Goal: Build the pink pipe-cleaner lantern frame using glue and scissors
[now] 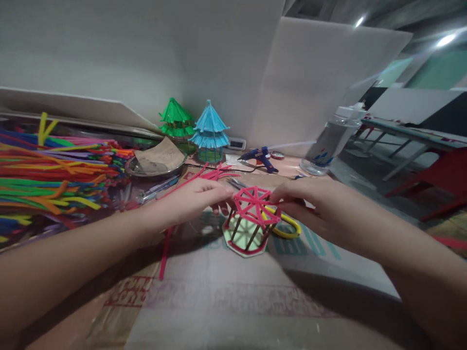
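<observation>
A small pavilion frame (pixel 256 204) stands upright on the table, with a pink spoked top, dark brown posts and a pale octagonal base (pixel 245 238). At the left edge of its top, my left hand (pixel 206 194) pinches the pink rim between thumb and fingers. Opposite it, my right hand (pixel 304 197) has its fingers closed at the rim's right edge. Yellow-handled scissors (pixel 292 228) lie partly hidden behind the frame. Pink pipe cleaners (pixel 219 171) are spread behind my left hand, and another pink pipe cleaner (pixel 165 255) lies below that wrist.
Colourful pipe cleaners (pixel 54 170) pile up at left, beside a metal bowl (pixel 155 170). Farther back are green (pixel 177 119) and blue model pavilions (pixel 209 129), a blue glue gun (pixel 260 158) with a cord, and a clear bottle (pixel 328 143). A white board (pixel 219 63) stands behind.
</observation>
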A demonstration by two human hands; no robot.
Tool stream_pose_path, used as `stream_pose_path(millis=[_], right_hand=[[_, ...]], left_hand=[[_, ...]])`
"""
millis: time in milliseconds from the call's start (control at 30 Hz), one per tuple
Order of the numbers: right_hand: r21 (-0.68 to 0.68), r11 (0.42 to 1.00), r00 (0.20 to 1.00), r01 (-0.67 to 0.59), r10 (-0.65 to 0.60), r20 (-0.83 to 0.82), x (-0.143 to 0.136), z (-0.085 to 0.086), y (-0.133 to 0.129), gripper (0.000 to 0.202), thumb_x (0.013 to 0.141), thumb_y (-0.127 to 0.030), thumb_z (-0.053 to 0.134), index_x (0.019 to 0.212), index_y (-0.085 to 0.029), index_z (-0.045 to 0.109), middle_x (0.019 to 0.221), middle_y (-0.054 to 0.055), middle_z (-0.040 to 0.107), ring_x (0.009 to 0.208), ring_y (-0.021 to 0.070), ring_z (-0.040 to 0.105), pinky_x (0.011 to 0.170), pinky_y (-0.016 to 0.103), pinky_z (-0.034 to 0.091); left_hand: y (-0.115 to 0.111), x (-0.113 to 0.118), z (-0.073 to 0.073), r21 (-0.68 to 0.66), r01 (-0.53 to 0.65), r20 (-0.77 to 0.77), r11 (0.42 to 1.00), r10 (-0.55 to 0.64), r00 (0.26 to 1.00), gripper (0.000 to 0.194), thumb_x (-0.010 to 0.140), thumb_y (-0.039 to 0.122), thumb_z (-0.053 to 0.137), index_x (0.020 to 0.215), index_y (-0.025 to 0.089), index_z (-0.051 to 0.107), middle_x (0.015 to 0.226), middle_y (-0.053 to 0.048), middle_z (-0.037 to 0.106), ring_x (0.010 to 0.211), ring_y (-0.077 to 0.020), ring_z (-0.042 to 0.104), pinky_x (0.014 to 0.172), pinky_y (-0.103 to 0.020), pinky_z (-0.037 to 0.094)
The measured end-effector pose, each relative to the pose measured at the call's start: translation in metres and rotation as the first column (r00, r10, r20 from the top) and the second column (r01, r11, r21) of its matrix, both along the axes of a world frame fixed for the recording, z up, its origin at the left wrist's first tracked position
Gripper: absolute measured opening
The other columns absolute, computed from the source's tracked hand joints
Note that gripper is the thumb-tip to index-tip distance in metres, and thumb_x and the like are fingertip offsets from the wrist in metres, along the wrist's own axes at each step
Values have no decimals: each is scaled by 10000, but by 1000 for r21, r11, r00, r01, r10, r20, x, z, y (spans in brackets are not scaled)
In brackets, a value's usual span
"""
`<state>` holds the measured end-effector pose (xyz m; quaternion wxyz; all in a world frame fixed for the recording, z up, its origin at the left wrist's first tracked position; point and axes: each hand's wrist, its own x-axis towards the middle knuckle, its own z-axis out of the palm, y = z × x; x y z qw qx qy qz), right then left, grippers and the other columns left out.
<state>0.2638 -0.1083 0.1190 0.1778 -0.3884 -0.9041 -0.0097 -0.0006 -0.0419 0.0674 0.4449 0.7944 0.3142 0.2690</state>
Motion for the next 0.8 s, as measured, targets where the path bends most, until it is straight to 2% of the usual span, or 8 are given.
stream_pose_path(millis=[300,600,800], right_hand=[[12,999,999,39,-39,-9,-1,-2,0,196,944,-117,565,975,-230,722,925,14,764,804,172,671,717,278,466],[47,998,999,40,-40,-9,-1,-5,3,176,971,-139,560,977,-214,720,926,21,762,815,168,669,720,273,457],[32,998,998,57,-57,6,-2,-4,3,182,966,-132,558,966,-218,718,911,20,763,816,171,674,705,273,456]], left_hand=[[-3,0,-3,6,-28,10,1000,28,1000,394,981,465,561,763,189,738,763,-14,714,772,-175,642,759,-322,517],[4,0,-5,-60,27,14,998,-26,1000,246,936,374,629,854,191,770,854,-15,745,830,-173,650,864,-325,520],[12,-5,-8,-145,126,55,981,-119,991,203,920,367,671,934,198,784,939,-15,761,861,-162,651,873,-306,503]])
